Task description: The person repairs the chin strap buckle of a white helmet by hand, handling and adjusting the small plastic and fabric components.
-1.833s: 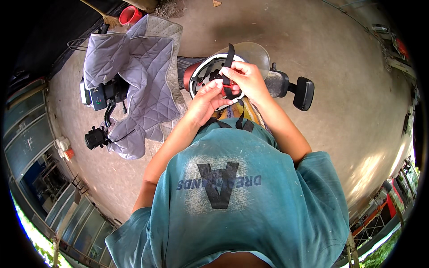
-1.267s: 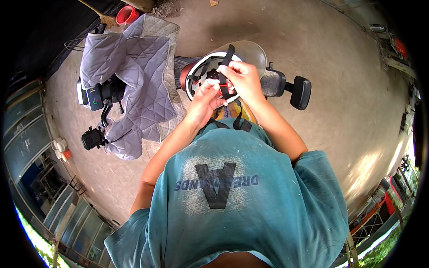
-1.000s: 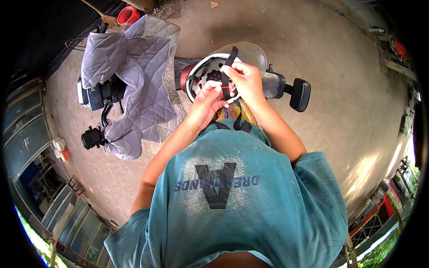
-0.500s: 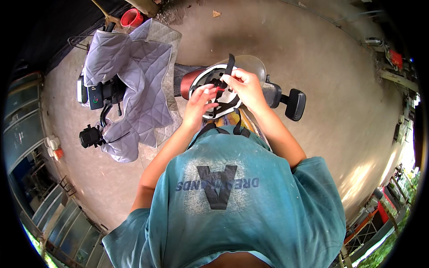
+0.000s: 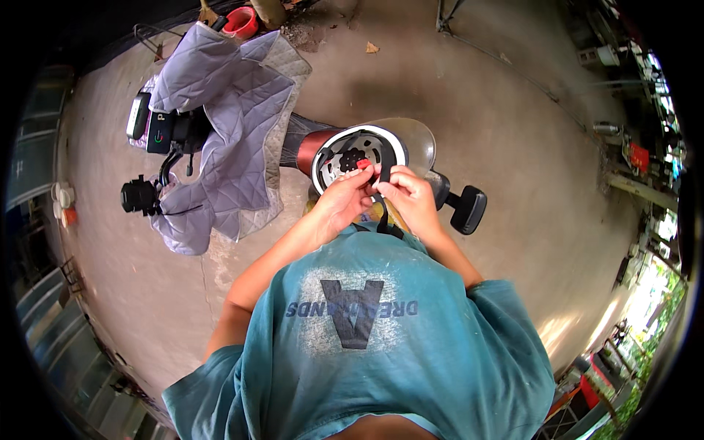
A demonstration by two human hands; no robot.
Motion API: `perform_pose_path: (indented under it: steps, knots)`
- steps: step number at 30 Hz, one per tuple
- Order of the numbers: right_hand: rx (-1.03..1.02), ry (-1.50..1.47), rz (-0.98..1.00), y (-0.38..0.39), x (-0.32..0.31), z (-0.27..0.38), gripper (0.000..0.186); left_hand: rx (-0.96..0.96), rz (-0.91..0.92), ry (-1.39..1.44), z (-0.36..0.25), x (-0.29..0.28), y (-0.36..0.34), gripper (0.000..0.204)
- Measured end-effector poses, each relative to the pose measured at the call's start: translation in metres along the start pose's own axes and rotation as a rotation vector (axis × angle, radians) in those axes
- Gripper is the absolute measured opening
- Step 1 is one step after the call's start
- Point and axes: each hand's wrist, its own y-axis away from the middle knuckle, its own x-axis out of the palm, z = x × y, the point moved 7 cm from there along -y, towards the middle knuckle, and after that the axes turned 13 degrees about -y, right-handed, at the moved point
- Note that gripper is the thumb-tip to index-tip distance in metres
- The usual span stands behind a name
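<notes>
A helmet (image 5: 317, 180) with a white rim lies upturned in front of me, its black padding and dark vented liner facing up. A clear visor (image 5: 422, 147) sticks out on its right side. Over the helmet's near edge, my left hand (image 5: 346, 196) is closed in a pinch at a small red buckle (image 5: 363, 164). Close beside it, my right hand (image 5: 411, 194) pinches a black chin strap (image 5: 386, 171) between thumb and fingers. The fingertips of both hands nearly meet, and part of the strap is hidden behind them.
Under the helmet is a scooter with a red-brown seat part (image 5: 314, 149) and a black backrest (image 5: 468, 210). A lilac quilted cover (image 5: 242, 125) drapes over its handlebar end at left. A red bucket (image 5: 240, 23) stands at the far left on the concrete floor (image 5: 506, 169).
Both hands have come closer together and nearer to me, now at the helmet's near edge. The strap has moved down with my right hand, and the helmet's inside shows more.
</notes>
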Motion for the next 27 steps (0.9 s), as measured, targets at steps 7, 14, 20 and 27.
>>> perform_pose_path:
  steps: [7,14,20,27]
  knots:
    - [0.265,-0.917,0.06,0.016,-0.011,-0.02,0.014,0.046,-0.072,0.274,0.0,0.003,0.02,0.021]
    - [0.431,-0.695,0.185,0.019,-0.031,-0.043,0.016,0.075,-0.12,-0.023,-0.005,0.004,0.044,0.022]
    - [0.418,-0.442,0.377,-0.015,-0.022,-0.023,0.011,0.007,-0.267,-0.522,-0.011,0.008,0.062,0.016]
    - [0.243,-0.206,0.582,-0.036,0.026,-0.002,0.009,0.374,-0.558,-1.1,-0.027,-0.022,0.063,0.026]
